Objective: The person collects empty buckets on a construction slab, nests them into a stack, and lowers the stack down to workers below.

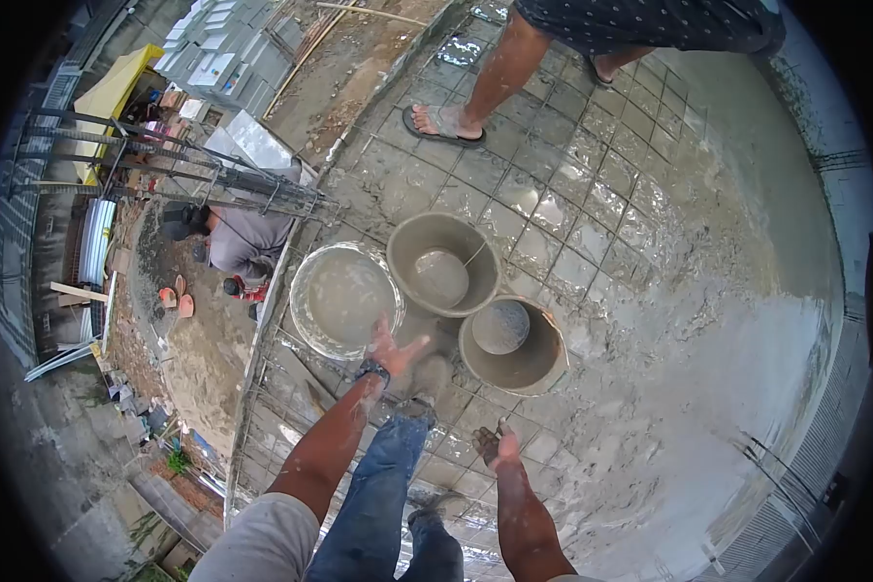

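Bucket of grey slurry (298,312) just beyond the left hand (395,351), by its fingertips; contact with the rim impossible to tell. Fingers and thumb spread wide apart on that hand, skin smeared grey, dark band (371,371) around the wrist. Farther beyond and to its right, middle bucket (404,247), grey-coated inside, round bottom visible. Ahead of the right hand (498,448), third bucket (514,372), also with its bottom visible, close against the middle one. Right thumb raised and apart from the loosely curled, dirty fingers; apart from all three buckets.

Between the hands and under the buckets, rebar grid (503,175) partly sunk in wet grey mix. To the right of the right hand, broad spread of wet concrete (650,417). Well beyond both hands, sandaled foot (446,124) of another person on the grid. Left of the left hand, past the slab edge (253,380) and lower down, crouching person (250,239) in a dark cap.
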Available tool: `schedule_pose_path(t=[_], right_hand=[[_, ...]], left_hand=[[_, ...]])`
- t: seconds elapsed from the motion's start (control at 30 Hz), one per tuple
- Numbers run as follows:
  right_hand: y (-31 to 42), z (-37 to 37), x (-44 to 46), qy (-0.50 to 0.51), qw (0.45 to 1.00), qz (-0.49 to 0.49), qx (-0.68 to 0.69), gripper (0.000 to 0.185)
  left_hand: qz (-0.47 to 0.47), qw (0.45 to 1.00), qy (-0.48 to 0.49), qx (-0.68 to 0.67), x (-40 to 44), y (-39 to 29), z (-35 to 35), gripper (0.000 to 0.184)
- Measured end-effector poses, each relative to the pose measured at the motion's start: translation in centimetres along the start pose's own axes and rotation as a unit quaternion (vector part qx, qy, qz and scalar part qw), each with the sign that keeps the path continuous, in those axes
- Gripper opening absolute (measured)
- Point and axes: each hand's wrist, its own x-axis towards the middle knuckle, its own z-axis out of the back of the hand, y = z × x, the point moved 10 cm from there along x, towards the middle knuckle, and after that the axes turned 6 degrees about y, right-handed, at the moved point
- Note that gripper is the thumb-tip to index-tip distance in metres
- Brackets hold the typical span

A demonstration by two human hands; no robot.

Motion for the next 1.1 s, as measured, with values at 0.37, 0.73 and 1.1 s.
schedule_pose_path(t=[0.37,0.73,1.1], right_hand=[[6.2,-6.4,11.1,-0.066,0.983,0.043,0.166,0.027],[15.7,-2.2,-0.1,-0.083,0.988,0.124,0.038,0.014],[13.9,-6.6,-12.0,0.13,0.951,0.145,0.242,0.018]], left_hand=[[0.168,0.984,-0.056,-0.021,11.0,-1.6,2.8,0.124],[0.075,0.956,-0.06,0.276,15.9,-5.2,5.8,0.119],[0.008,0.991,-0.015,0.133,12.4,-8.8,-0.3,0.091]])
